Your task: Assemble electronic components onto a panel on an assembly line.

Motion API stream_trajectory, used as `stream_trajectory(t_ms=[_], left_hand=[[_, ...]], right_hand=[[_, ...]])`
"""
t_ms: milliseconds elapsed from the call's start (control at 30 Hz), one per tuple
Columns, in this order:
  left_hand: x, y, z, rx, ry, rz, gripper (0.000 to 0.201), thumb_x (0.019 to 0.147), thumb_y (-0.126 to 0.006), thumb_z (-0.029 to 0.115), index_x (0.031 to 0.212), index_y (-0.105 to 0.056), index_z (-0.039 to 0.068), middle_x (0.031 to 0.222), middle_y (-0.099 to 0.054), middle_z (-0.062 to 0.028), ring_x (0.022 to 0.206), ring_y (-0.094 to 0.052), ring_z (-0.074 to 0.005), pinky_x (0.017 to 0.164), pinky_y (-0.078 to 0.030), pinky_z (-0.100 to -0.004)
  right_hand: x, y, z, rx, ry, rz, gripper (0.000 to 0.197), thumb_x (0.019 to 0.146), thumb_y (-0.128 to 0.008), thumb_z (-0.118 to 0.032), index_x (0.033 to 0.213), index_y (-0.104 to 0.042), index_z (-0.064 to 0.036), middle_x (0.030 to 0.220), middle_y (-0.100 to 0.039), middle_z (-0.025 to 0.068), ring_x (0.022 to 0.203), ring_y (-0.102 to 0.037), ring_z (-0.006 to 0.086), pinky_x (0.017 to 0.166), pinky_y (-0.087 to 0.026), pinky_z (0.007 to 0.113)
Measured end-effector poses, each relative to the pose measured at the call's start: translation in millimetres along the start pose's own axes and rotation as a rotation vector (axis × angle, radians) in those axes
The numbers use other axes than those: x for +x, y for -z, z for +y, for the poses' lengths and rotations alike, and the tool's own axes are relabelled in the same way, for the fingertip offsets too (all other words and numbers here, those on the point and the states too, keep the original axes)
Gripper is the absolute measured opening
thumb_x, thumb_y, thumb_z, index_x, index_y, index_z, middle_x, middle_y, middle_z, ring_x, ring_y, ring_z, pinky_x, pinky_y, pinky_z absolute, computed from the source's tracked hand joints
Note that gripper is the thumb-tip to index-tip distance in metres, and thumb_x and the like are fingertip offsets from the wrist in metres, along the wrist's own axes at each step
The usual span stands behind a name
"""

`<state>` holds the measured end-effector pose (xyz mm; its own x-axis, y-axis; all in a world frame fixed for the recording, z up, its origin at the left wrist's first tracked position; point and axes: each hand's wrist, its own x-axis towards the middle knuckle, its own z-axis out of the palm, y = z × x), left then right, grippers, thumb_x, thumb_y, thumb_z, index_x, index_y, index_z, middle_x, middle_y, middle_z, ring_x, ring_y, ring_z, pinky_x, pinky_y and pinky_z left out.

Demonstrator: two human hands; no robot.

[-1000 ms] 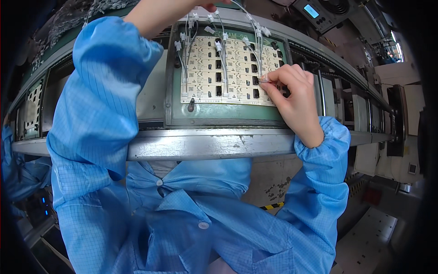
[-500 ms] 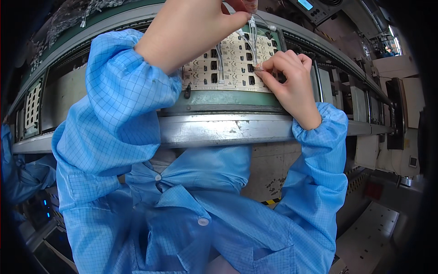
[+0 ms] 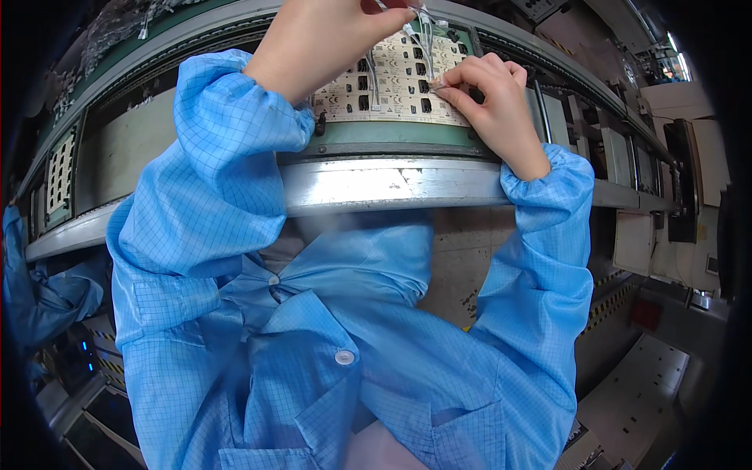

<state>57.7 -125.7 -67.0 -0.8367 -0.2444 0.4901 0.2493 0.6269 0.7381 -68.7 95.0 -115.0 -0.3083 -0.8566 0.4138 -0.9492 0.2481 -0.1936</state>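
My left hand (image 3: 345, 27) reaches over the far side of a cream panel of circuit boards (image 3: 398, 103), partly cut off by the top edge. Its thumb and fingers close on a bunch of thin white cables (image 3: 427, 37) with small white plugs. Lower on the panel, my right hand (image 3: 497, 98) pinches a cable end between thumb and forefinger, close to a black socket; whether the plug is seated is hidden by the fingertips. Another white cable (image 3: 374, 82) lies across the panel, left of my right hand. Rows of black sockets (image 3: 363, 102) dot the boards.
A green carrier (image 3: 392, 135) holds the panel behind a metal rail (image 3: 392, 184). Another board panel (image 3: 59, 176) stands on the line at far left. Bagged cables (image 3: 102, 47) lie at the upper left. A person's blue sleeve (image 3: 59, 301) shows at the left edge.
The view has shifted, so panel, rail and both hands appear higher. My left hand is cut off more by the top edge. My right hand keeps its pinch at the panel.
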Motion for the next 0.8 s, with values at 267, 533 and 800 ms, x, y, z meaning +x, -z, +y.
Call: stream_trajectory(t_ms=[267,533,800], left_hand=[[-18.7,-24.4,16.7,0.293,-0.346,0.142,0.010,0.085,-0.069,0.003,0.094,-0.065,0.005,0.084,-0.068,-0.0158,0.085,-0.069,-0.0353,0.078,-0.051,-0.0408],[-52.0,-70.7,24.8,0.649,-0.360,-0.120,0.009,0.077,-0.068,0.008,0.086,-0.066,0.010,0.083,-0.066,-0.0044,0.089,-0.060,-0.0273,0.079,-0.042,-0.0413],[-49.0,-67.7,23.5,0.626,-0.137,-0.173,0.008,0.081,-0.076,0.014,0.088,-0.072,0.013,0.102,-0.065,-0.0009,0.099,-0.056,-0.0278,0.086,-0.039,-0.0431]], right_hand=[[-9.3,18.7,-1.9,-0.058,0.145,-0.021,0.011,0.090,-0.069,-0.009,0.097,-0.076,-0.0121,0.097,-0.065,0.0000,0.097,-0.057,0.0198,0.098,-0.032,0.039],[63.4,33.1,69.2,0.518,-0.009,0.507,0.018,0.086,-0.055,0.007,0.093,-0.072,0.0033,0.087,-0.069,0.0090,0.085,-0.067,0.0183,0.078,-0.053,0.030],[53.2,19.5,75.5,0.128,0.117,0.466,0.012,0.079,-0.061,-0.007,0.078,-0.072,-0.0048,0.083,-0.066,0.0089,0.086,-0.063,0.0306,0.082,-0.050,0.042]])
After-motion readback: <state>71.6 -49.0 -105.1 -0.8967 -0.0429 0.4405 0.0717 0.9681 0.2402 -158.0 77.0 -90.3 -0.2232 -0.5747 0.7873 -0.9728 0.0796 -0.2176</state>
